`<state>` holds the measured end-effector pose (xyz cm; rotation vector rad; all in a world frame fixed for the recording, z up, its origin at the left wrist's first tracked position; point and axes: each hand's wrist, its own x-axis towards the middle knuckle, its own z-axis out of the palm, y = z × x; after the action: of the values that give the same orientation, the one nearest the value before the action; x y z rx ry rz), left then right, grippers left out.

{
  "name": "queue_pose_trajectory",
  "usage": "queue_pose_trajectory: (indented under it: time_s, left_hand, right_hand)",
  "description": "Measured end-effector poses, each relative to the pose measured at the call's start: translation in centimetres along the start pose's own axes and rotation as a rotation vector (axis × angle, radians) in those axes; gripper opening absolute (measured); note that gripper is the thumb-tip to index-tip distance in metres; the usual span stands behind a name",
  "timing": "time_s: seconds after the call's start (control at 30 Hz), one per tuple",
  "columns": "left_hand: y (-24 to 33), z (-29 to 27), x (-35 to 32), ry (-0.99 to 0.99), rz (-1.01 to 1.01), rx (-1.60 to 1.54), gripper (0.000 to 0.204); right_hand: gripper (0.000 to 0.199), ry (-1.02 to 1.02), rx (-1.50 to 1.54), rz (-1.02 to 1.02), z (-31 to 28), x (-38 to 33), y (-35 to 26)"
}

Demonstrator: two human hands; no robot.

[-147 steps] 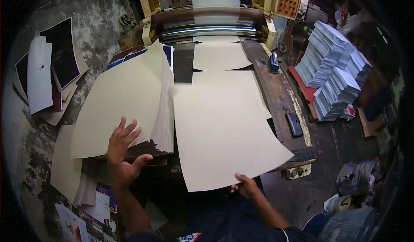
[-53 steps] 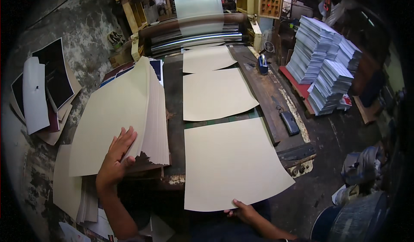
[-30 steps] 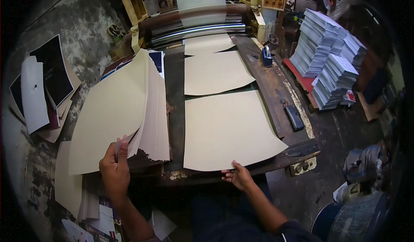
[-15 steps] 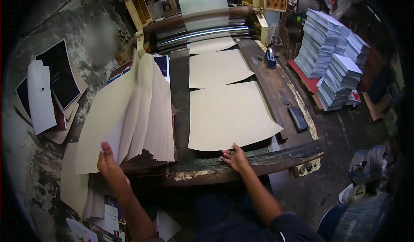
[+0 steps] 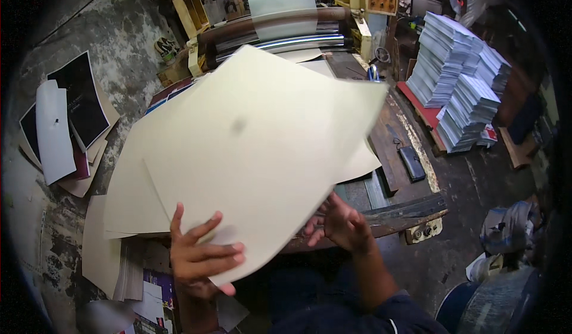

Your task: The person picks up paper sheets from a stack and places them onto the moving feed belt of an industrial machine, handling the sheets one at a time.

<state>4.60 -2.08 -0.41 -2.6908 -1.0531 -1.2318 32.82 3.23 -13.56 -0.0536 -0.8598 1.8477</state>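
Observation:
A large cream paper sheet (image 5: pixel 256 131) is raised and tilted across the middle of the view. My left hand (image 5: pixel 205 250) grips its near lower corner, fingers spread on top and the thumb tip showing below the edge. At the sheet's lower right edge is my right hand (image 5: pixel 345 224), palm up with bent fingers apart; whether a fingertip touches the paper is unclear. Beneath lies another cream sheet (image 5: pixel 360 166), partly covered, on the machine's feed table (image 5: pixel 357 197). The raised sheet hides most of the paper stack at left, whose top sheet (image 5: pixel 128 185) shows.
Metal rollers (image 5: pixel 286 43) with clear film cross the machine at the back. A dark case (image 5: pixel 411 163) and a blue tape dispenser (image 5: pixel 373 73) rest on the right side. Tall stacks of printed sheets (image 5: pixel 447 60) stand far right. Loose prints (image 5: pixel 56 131) lie at left.
The cream sheet has swung from the left stack over to the middle, carried by my left hand. My right hand has moved slightly right and turned palm up, away from the sheet on the table.

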Motion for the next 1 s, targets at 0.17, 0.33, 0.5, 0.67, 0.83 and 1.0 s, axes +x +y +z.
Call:
queue_pose_trajectory:
  time_s: [0.17, 0.33, 0.5, 0.67, 0.83, 1.0]
  left_hand:
    - [1.9, 0.0, 0.0, -0.238, 0.054, 0.061, 0.059]
    - [-0.3, -1.5, -0.3, -0.046, -0.127, 0.259, 0.076]
    - [-2.9, -2.4, 0.5, 0.053, -0.305, 0.196, 0.061]
    - [-5.0, -1.1, -1.3, 0.131, -0.443, 0.026, 0.033]
    - [-4.0, -0.9, -0.6, 0.152, -0.534, 0.058, 0.031]
    - [-4.4, 0.3, -1.5, 0.233, -0.683, 0.175, 0.036]
  right_hand:
    - [0.053, 0.285, -0.193, 0.152, -0.4, -3.6, -0.2]
    - [0.034, 0.583, -0.106, 0.257, -1.1, -8.4, 3.3]
    - [0.033, 0.751, -0.024, 0.371, -3.4, -16.0, 8.0]
    - [0.039, 0.706, -0.125, 0.472, -5.9, -22.0, 12.8]
    - [0.041, 0.769, -0.056, 0.597, -3.7, -21.8, 13.0]
    - [0.042, 0.785, -0.076, 0.582, -4.4, -20.4, 13.0]
